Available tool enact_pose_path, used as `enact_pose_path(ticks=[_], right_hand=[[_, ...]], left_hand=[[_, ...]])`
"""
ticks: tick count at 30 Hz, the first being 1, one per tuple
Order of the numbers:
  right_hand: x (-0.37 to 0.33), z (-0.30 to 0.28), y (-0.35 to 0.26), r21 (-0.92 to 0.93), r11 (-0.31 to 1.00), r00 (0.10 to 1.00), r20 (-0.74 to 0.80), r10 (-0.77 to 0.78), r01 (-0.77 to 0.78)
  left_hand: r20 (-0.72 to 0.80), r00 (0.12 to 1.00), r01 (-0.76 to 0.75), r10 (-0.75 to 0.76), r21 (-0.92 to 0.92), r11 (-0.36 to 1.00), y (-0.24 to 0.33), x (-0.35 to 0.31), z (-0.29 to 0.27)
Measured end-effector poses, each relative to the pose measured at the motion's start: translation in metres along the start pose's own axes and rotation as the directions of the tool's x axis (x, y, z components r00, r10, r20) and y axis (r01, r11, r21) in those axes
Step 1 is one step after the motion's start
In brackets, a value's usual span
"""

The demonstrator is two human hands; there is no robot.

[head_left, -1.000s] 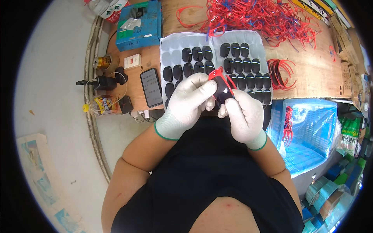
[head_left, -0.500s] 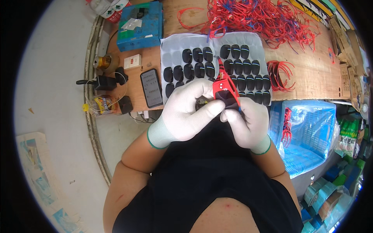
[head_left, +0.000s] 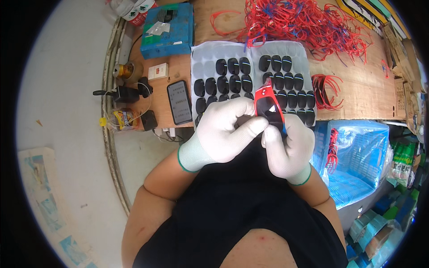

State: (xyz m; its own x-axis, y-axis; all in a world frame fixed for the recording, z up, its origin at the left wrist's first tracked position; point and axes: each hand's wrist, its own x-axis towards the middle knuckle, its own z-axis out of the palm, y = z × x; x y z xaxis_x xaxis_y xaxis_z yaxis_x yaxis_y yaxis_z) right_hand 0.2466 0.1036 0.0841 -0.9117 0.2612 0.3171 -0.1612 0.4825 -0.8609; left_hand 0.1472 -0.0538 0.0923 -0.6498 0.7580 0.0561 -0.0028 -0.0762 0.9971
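Between both white-gloved hands is a pair of red sunglasses (head_left: 263, 92), held tilted above my lap. A dark lens (head_left: 270, 109) shows in its near opening, with a bright reflection on it. My left hand (head_left: 223, 131) pinches the left side, its thumb against the lens's lower edge. My right hand (head_left: 288, 149) closes on the other side, thumb tip almost meeting the left thumb. Fingers behind the sunglasses are partly hidden. Just beyond my hands, a pale molded tray (head_left: 203, 67) carries rows of loose dark lenses (head_left: 234, 84).
A tangled heap of red and blue frames (head_left: 295, 24) covers the table's far side. Several red frames (head_left: 326, 91) stand right of the tray. A phone (head_left: 179, 102), white box (head_left: 158, 71) and blue box (head_left: 167, 31) lie left. A blue crate (head_left: 357, 178) sits lower right.
The sunglasses have turned in my hands, so the lens faces up more and the temple looks shorter. Both hands keep their grip. The whole view has shifted slightly.
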Motion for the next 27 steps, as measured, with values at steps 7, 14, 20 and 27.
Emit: enact_pose_path(ticks=[7,14,20,27], right_hand=[[0.008,-0.017,0.016,0.228,0.966,0.978,0.193,0.074,-0.119],[0.024,-0.065,0.068,-0.171,0.985,0.99,0.138,-0.014,0.038],[0.029,-0.171,0.241,-0.493,0.649,0.813,-0.299,0.499,-0.58],[0.044,-0.16,0.261,-0.572,0.591,0.771,-0.119,0.626,-0.569]], left_hand=[[0.181,0.966,-0.226,0.186,0.242,0.944,-0.009,0.022,-0.018],[0.213,0.977,-0.099,0.019,0.373,0.923,-0.029,0.053,-0.017],[-0.154,0.988,0.106,0.031,0.797,0.595,-0.09,0.165,-0.112],[-0.243,0.928,0.131,-0.282,0.923,-0.362,-0.17,0.273,-0.201]])
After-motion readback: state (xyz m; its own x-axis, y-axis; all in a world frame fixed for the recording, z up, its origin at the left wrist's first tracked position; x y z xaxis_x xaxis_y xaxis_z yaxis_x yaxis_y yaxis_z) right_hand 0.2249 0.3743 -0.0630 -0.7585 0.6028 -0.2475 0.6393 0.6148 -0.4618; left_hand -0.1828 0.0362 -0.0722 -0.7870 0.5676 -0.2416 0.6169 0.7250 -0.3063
